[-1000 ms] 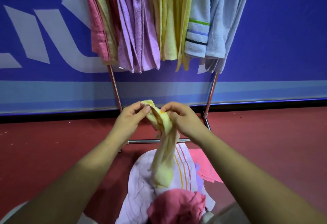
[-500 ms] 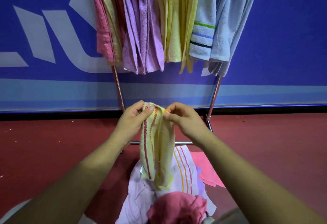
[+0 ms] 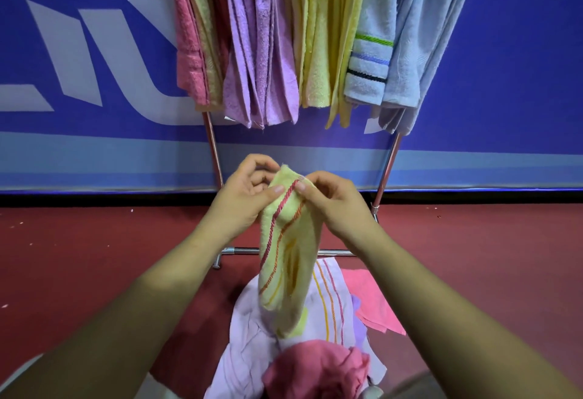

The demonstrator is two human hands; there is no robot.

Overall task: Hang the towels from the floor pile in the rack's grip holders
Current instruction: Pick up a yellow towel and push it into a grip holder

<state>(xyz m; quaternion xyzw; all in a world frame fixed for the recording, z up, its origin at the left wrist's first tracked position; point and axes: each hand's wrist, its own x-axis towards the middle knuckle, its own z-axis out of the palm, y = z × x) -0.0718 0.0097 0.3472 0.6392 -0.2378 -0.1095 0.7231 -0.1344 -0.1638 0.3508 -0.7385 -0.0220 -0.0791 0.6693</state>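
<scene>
- Yellow towel (image 3: 290,260): is hanging from both hands above the floor pile (image 3: 328,310), on the near side of the rack (image 3: 387,174)
- Left hand (image 3: 249,197): grip is pinching the towel's top edge
- Right hand (image 3: 331,203): grip is pinching the same edge

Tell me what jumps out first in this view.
At centre, the left hand and right hand pinch the top of a yellow striped towel dangling over the floor pile. Behind, pink, purple, yellow and blue hung towels crowd the rack against a blue wall.

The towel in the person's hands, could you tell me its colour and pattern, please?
The held towel is pale yellow with red and orange stripes; head view.
</scene>
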